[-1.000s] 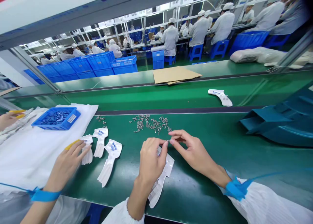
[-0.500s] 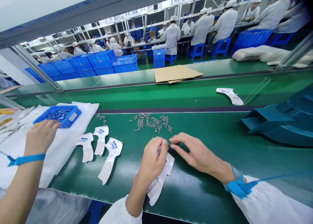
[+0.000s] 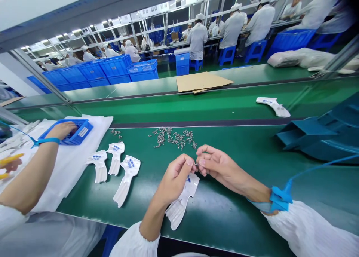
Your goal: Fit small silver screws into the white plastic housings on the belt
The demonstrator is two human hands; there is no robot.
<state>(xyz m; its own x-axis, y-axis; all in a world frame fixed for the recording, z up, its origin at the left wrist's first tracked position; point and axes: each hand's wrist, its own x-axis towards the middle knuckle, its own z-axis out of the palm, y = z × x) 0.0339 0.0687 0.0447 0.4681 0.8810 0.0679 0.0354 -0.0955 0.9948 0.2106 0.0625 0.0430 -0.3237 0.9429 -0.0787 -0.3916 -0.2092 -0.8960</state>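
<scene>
My left hand (image 3: 177, 174) is closed, thumb and fingertips pinched at one end of a small silvery metal piece (image 3: 196, 164). The fingertips of my right hand (image 3: 217, 164) meet it from the other side, also pinched; the piece's exact kind is too small to tell. Below my left hand a white plastic handle-shaped shell (image 3: 179, 209) with blue parts in its head lies on the green table, partly covered by the hand. Beyond my hands is a loose scatter of tiny metal pieces (image 3: 175, 138). Several similar white shells (image 3: 127, 180) lie to the left.
At left, a co-worker's hand (image 3: 63, 129) reaches into a blue bin (image 3: 84, 131) on white sheeting (image 3: 92, 128). A teal plastic holder (image 3: 316, 137) stands at right. Another white shell (image 3: 273, 105) lies on the green belt (image 3: 157, 113) behind, with cardboard (image 3: 196, 82) beyond.
My right hand's fingertips have closed in against my left hand's at the metal piece. The shell on the belt has shifted right. The co-worker's hand has moved into the blue bin.
</scene>
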